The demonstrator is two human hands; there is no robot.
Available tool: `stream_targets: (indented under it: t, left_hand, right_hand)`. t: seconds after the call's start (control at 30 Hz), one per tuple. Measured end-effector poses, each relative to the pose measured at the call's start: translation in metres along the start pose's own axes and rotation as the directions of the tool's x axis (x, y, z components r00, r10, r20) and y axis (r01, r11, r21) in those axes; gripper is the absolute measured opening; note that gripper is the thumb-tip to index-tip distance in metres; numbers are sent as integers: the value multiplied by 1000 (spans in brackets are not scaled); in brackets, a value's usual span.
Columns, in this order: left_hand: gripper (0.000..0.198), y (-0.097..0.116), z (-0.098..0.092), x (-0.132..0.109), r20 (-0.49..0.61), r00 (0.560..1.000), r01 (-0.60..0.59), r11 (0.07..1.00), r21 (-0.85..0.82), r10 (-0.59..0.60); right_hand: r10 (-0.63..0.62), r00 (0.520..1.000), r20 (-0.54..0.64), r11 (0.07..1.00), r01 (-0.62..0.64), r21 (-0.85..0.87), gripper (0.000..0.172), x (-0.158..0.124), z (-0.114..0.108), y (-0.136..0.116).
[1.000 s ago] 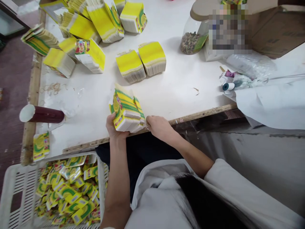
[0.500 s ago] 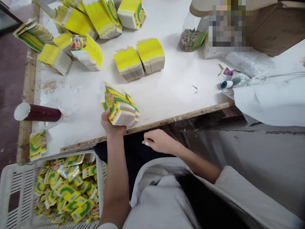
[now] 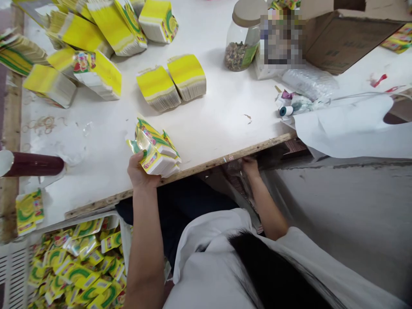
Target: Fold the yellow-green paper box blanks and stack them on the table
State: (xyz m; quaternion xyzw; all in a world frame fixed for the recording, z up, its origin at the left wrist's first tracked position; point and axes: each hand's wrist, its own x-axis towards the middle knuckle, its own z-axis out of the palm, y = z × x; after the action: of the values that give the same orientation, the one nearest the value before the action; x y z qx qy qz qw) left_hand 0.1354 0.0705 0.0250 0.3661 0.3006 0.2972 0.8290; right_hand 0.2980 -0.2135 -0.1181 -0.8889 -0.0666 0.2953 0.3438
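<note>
My left hand (image 3: 141, 174) is closed around a stack of yellow-green printed cards (image 3: 159, 152) at the front edge of the white table (image 3: 212, 124). The right arm reaches down to the table's edge, where my right hand (image 3: 250, 166) is partly under the wooden rim; its fingers are hidden in shadow beside some clear plastic. Beyond the held stack stand two yellow card bundles (image 3: 172, 81) side by side. Several more yellow bundles (image 3: 96, 73) lie at the back left.
A basket (image 3: 14, 266) of loose yellow packets is at the lower left. A dark red cylinder (image 3: 37, 164) lies near the left edge. At the back right are a jar (image 3: 240, 47), a cardboard box (image 3: 344, 40) and white sheeting (image 3: 341, 128).
My right hand has moved away from my lap, rightward and forward to beneath the table edge. My left hand still holds the stack. The view has shifted to the right.
</note>
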Motion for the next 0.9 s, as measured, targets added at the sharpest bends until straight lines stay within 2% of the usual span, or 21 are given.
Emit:
stream_targets:
  t: [0.1, 0.2, 0.3, 0.47, 0.57, 0.7, 0.8, 0.9]
  left_hand:
    - [39, -1, -1, -1, -5, 1000, 1, 1000, -4, -1]
    - [39, -1, 0, -1, 7, 1000, 14, 1000, -5, -14]
    - [44, -1, 2, 0, 12, 1000, 21, 1000, -5, -20]
    - [45, -3, 5, -1, -36, 998, 50, 999, 9, -50]
    - [43, -5, 4, 0, -52, 997, 51, 999, 6, -51]
    - [46, -7, 2, -2, -55, 998, 38, 999, -26, -40]
    - [48, -6, 0, -2, -49, 997, 56, 998, -38, -58]
    - [51, 1, -9, 4, -29, 994, 101, 995, -11, -101]
  right_hand:
    - [137, 966, -221, 985, -156, -68, 37, 15, -25, 27]
    - [198, 924, -328, 966, -241, -96, 30, 19, -37, 43]
    - [190, 896, -402, 965, -246, -91, 13, 17, -35, 49]
    - [123, 821, -558, 989, -146, 3, 7, 15, -30, 40]
    - [106, 734, -671, 994, -51, 102, 14, 15, -25, 31]
    - [136, 579, -804, 969, 92, 230, 11, 13, -21, 18]
    - [179, 459, -870, 932, 204, 299, 19, 14, -26, 4]
    - [218, 358, -908, 894, 300, 333, 24, 11, -38, -15]
